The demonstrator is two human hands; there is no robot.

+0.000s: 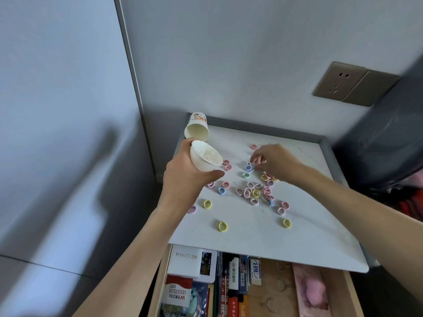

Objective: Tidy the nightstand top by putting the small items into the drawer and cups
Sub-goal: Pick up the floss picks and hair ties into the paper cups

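The drawer (351,291) is standing open nearest. Hair ties (255,193) are lying scattered on the nightstand top (251,239). The left hand (183,177) is gripping a tilted cup (204,159), and the right hand (277,162) is pinching a pink tie (258,159). A second cup (197,129) is lying at the back.

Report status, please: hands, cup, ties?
Left hand holds a cup, tilted. Right hand down at the ties, grip unclear. Many ties loose on the top; second cup lies on its side. Nothing in the way.

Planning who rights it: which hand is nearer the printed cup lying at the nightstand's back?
Left. The left hand, holding a white cup, is just in front of the printed cup; the right hand is farther right, over the hair ties.
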